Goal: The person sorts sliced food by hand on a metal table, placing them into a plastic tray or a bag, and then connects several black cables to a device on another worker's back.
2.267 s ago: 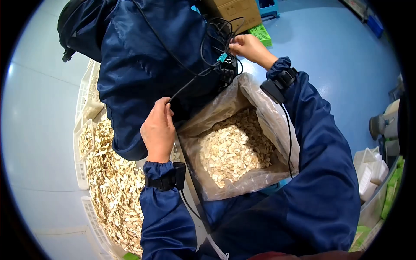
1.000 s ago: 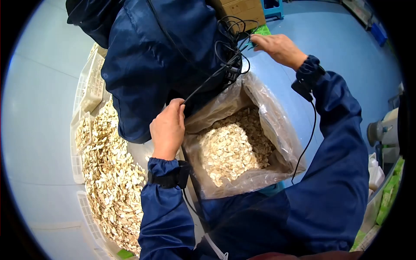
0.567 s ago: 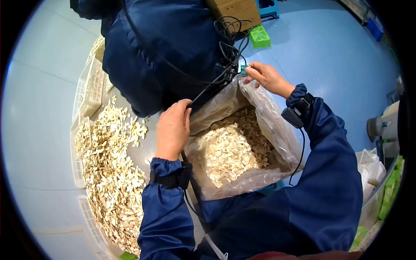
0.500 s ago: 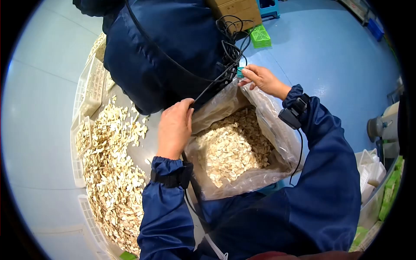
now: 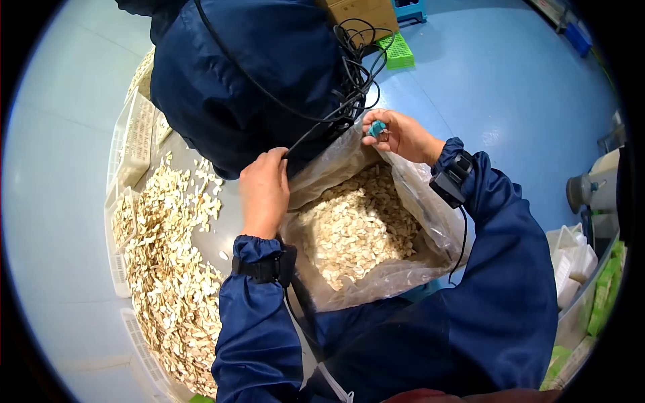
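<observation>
My left hand [image 5: 265, 191] is closed on a black cable [image 5: 302, 139] beside the dark blue clothing of another person. Between the fingers of my right hand [image 5: 401, 136] is a small teal piece [image 5: 377, 128], held above the far rim of a plastic-lined container. Pale dried slices [image 5: 359, 225] fill the lower part of the clear liner [image 5: 430, 201]. A tangle of black cable [image 5: 353, 74] hangs just beyond my right hand.
At the left, more slices [image 5: 164, 269] lie on a metal table [image 5: 215, 238] with white baskets [image 5: 138, 141] along its edge. A co-worker [image 5: 248, 80] is close in front. A green crate [image 5: 398, 51] and cardboard box [image 5: 366, 15] stand on the floor beyond.
My right hand has moved slightly down and turned, showing more of the teal piece. My left hand has shifted slightly left, still on the cable. The view has shifted a little.
</observation>
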A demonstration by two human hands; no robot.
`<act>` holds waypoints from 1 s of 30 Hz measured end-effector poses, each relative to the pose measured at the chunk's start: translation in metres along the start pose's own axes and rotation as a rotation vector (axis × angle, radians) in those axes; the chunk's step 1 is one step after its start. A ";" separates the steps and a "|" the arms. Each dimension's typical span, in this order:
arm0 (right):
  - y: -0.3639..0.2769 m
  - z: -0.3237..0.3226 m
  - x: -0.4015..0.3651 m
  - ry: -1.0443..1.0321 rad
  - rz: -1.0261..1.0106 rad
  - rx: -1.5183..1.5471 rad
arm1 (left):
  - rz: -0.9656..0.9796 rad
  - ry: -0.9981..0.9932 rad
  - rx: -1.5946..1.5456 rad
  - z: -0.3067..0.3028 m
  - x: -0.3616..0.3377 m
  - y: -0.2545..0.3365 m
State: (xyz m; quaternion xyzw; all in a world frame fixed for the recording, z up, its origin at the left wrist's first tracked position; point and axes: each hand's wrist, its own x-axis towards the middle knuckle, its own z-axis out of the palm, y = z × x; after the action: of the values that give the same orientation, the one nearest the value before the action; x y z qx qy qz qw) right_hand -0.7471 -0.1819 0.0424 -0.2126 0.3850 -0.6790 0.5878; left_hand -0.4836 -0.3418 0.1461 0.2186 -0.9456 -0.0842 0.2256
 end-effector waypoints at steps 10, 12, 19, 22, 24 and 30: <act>-0.029 -0.006 0.026 0.404 -0.584 -1.239 | -0.042 0.007 0.047 -0.002 -0.012 -0.008; -0.027 -0.002 0.030 0.338 -0.683 -1.374 | -0.019 -0.002 0.040 -0.004 -0.010 -0.007; -0.028 -0.009 0.041 0.312 -0.728 -1.283 | -0.060 -0.096 0.050 -0.008 -0.023 -0.018; -0.018 -0.020 0.031 0.299 -0.708 -1.211 | -0.078 -0.108 0.030 -0.008 -0.030 -0.025; -0.011 -0.026 0.029 0.333 -0.685 -0.990 | -0.121 -0.158 0.051 -0.009 -0.035 -0.026; 0.002 -0.038 0.006 0.430 -0.417 -0.550 | -0.157 -0.112 0.072 -0.012 -0.046 -0.041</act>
State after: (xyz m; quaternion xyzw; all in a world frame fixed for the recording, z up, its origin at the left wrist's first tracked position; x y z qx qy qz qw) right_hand -0.7757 -0.1774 0.0164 -0.2884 0.6150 -0.6846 0.2645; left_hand -0.4263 -0.3581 0.1284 0.2951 -0.9391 -0.0797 0.1569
